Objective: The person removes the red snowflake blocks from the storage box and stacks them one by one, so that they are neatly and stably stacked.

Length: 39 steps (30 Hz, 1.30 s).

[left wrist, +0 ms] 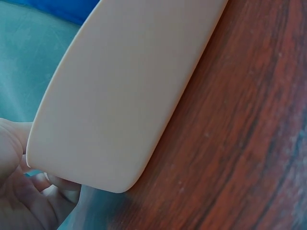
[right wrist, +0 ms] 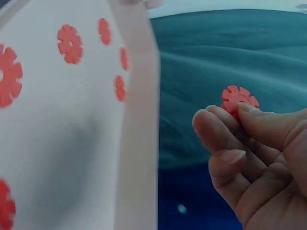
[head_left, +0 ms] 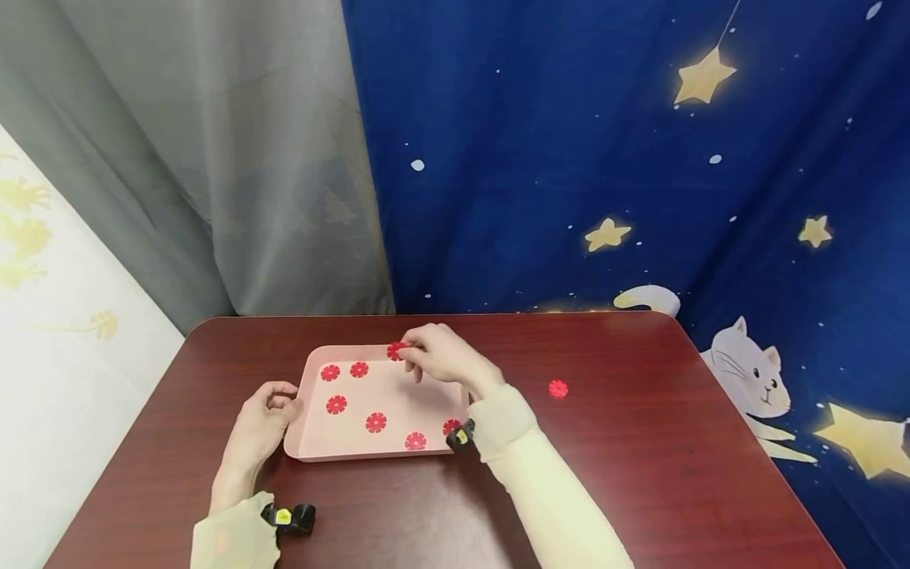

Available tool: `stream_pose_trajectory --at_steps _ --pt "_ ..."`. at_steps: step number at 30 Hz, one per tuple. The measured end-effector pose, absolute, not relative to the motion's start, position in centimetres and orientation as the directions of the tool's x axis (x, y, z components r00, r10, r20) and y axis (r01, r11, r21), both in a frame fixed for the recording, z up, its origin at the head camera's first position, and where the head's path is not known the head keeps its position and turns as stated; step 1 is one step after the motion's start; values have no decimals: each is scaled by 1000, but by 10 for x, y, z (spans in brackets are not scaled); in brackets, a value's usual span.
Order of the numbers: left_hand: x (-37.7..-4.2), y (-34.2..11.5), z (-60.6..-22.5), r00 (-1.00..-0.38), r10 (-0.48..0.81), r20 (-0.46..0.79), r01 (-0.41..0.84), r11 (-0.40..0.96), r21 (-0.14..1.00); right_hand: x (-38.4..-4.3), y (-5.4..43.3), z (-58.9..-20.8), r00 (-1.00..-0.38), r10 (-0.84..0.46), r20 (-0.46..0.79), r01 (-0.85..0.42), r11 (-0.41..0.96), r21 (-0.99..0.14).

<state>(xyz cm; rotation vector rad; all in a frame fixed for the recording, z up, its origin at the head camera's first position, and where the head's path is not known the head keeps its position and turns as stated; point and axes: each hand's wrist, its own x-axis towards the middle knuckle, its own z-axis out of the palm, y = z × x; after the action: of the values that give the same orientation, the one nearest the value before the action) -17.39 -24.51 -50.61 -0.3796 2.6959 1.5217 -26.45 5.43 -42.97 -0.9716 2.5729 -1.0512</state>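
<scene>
A shallow pink tray lies on the table with several red notched plastic discs spread over its floor. My left hand grips the tray's left rim; in the left wrist view the thumb and fingers of this hand meet around a corner of the tray. Above the tray's far edge, my right hand pinches another red notched disc. The right wrist view shows this disc between thumb and fingertips, raised beyond the tray wall.
One loose red disc lies on the brown table to the right of the tray. Behind the table hang a grey curtain and a blue curtain with stars. Each sleeve cuff carries a small black camera.
</scene>
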Motion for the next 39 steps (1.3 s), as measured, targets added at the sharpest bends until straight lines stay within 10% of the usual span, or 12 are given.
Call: stream_pose_trajectory --at_steps 9,15,39 --pt "-172 -245 -504 -969 -207 -134 -222 498 838 -227 153 -440 -916 -284 282 -383 418 -824" --pt "-170 -249 -498 -969 -218 -117 -214 500 839 -216 219 -450 -978 -37 203 -205 303 -931" --pt "-167 -243 -505 -966 -193 -170 -244 474 846 -209 287 -526 -976 130 -177 202 216 -955"
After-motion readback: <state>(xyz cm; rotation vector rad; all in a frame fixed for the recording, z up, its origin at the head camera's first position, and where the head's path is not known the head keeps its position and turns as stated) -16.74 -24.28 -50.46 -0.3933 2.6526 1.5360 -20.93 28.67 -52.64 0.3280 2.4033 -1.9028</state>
